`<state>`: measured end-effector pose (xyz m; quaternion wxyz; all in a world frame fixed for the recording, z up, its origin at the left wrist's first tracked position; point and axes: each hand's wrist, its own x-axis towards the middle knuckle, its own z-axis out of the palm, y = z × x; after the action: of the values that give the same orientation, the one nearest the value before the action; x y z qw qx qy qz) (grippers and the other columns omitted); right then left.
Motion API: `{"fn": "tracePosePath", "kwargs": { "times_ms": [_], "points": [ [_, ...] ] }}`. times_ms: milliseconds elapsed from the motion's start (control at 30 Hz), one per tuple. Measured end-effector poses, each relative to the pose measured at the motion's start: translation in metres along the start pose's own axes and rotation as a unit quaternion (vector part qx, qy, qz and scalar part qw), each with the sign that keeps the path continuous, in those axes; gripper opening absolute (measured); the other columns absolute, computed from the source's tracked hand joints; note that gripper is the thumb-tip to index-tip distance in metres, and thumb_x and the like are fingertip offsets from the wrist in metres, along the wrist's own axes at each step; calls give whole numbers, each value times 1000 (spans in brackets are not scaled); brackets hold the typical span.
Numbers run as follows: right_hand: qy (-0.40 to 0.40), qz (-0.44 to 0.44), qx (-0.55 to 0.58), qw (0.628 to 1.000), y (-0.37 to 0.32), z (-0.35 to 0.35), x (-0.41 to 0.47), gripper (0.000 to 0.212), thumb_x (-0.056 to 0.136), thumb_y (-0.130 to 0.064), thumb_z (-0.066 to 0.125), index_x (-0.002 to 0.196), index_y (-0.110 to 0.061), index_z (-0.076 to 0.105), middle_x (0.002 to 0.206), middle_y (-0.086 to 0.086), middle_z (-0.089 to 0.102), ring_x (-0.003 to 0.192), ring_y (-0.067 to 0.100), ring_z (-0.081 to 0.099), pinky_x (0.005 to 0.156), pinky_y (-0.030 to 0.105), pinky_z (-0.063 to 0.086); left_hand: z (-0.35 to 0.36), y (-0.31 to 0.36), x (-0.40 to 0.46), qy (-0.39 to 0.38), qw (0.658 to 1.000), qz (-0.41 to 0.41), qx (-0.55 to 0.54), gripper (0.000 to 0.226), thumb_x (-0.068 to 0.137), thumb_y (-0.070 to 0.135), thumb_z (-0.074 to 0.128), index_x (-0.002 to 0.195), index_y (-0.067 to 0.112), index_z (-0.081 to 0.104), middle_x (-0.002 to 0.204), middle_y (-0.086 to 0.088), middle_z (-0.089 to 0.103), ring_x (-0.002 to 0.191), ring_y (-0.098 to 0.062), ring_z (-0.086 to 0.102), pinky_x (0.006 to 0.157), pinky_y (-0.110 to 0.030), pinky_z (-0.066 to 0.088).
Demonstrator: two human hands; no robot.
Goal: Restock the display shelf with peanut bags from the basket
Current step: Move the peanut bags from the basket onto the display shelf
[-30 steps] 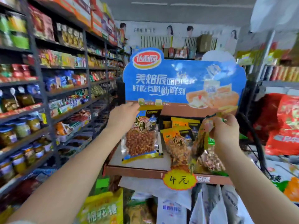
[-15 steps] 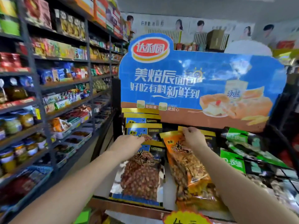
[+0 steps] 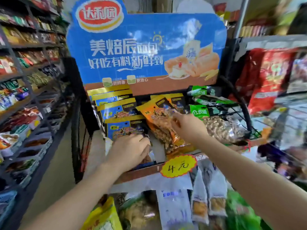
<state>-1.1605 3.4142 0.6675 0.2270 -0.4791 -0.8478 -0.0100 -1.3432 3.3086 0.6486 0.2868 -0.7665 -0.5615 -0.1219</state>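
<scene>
Both hands have moved lower on the shelf [image 3: 141, 171]. Left hand [image 3: 131, 150] lies flat, fingers relaxed, on the blue bag [image 3: 126, 128]. Right hand [image 3: 187, 127] pinches the orange bag [image 3: 159, 123].

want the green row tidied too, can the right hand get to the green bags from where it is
Probably yes: the right hand rests on the orange bag, and the green bags lie just beside it with nothing between them.
</scene>
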Motion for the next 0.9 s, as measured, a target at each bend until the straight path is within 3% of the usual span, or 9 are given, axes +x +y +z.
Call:
{"fn": "tracePosePath", "kwargs": {
  "times_ms": [133,200,267,367,433,500,567,700,900],
  "points": [
    [24,69,35,997,36,-11,-90,18,94,-31,45,83,-18,54,74,18,64,68,38,62,53,35,40,11,65,-2,40,987,72,-139,28,80,26,41,67,14,64,55,-2,61,52,-23,61,38,-24,41],
    [19,134,64,989,61,-13,-143,22,93,-28,48,72,-24,47,61,15,58,58,32,57,50,33,37,22,110,-4,21,977,112,-182,30,82,26,40,70,15,65,56,0,60,52,-19,60,39,-20,36],
    [-4,203,45,978,91,-8,-198,25,93,-29,47,70,-20,48,61,14,60,61,31,59,50,31,34,33,160,-11,-23,960,153,-232,30,82,26,39,65,16,62,54,1,58,49,-17,58,37,-18,32],
    [-45,305,-4,951,137,6,-278,27,92,-36,46,75,-17,55,79,14,68,79,36,65,57,34,40,54,234,-23,-109,926,231,-278,27,79,26,39,63,18,59,55,3,59,49,-17,60,33,-17,32],
    [-66,381,-19,922,171,16,-331,31,90,-39,47,81,-12,57,87,16,68,85,37,64,63,35,45,70,284,-29,-191,901,274,-278,29,84,27,36,74,16,60,67,-3,63,61,-22,64,38,-18,30],
    [-81,460,-4,884,209,20,-384,28,90,-37,48,80,-12,57,84,16,66,81,36,63,63,34,45,94,333,-35,-283,884,282,-244,31,92,29,33,100,12,58,97,-10,64,89,-32,63,59,-33,45],
    [-91,530,28,843,249,23,-435,27,89,-33,48,70,-14,52,75,12,60,70,32,57,59,30,41,118,381,-35,-382,853,283,-215,29,94,28,36,109,11,54,112,-11,60,101,-34,59,76,-39,48],
    [-139,640,73,752,331,31,-525,27,88,-33,47,67,-16,49,78,11,62,75,31,59,64,31,45,174,479,-32,-494,793,316,-164,30,92,30,38,110,11,52,116,-13,59,109,-33,56,80,-40,47],
    [-224,687,153,674,448,69,-602,24,90,-26,47,81,-9,62,93,16,71,87,32,66,75,34,51,254,616,-16,-609,740,213,-191,24,89,29,42,103,16,57,113,-9,63,103,-29,59,80,-35,48]
  ]
}}
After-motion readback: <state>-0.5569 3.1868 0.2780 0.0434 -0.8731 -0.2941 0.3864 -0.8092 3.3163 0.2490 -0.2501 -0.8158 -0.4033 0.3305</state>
